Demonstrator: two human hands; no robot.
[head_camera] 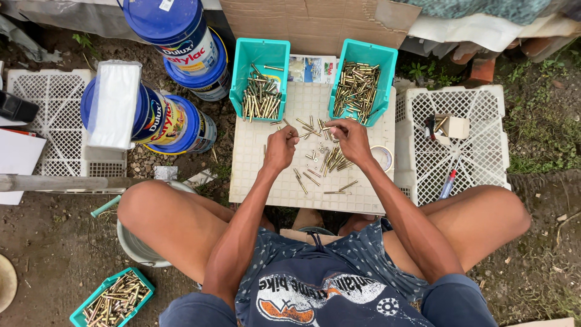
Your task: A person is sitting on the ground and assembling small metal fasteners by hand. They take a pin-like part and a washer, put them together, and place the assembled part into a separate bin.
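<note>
Head view: two hands work over brass bolts at centre frame.
Left hand (280,147) pinches a brass bolt (304,134); right hand (351,138) closes on its other end, above loose bolts (334,160) on the white crate (254,163), below two teal bins (261,51).

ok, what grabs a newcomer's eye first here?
Two teal bins heaped with brass pins stand at the far edge of a white crate top. In front of them the left hand and right hand pinch pins above a loose scatter of pins. Blue paint buckets stack up at the left.
</note>
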